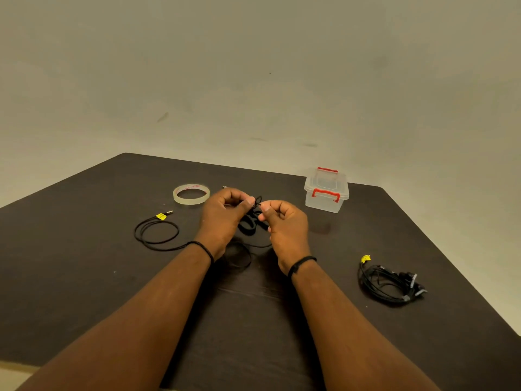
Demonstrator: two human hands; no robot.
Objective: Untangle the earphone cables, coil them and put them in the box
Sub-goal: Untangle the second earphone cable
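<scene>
Earphone cable [248,221], tape roll [191,194], lidded box [326,193]

Both forearms cut off by bottom edge; elbows out of frame. Desk [84,277] cut at left, right and bottom edges, near corners not visible. Black cable [249,221] partly hidden behind left hand [222,218] and right hand [284,227]; where it is knotted can't be told, pinch points are blocked by fingertips. Cable run under left wrist hidden, so link to loop [156,231] at left is unclear. Small metal tip [224,187] beyond left hand mostly covered. Tape roll [191,194] print too small to read. Yellow tags unreadable. Tangled bundle [390,283] at right: strand count can't be told. Box [326,190] contents unclear through hazy plastic.
</scene>
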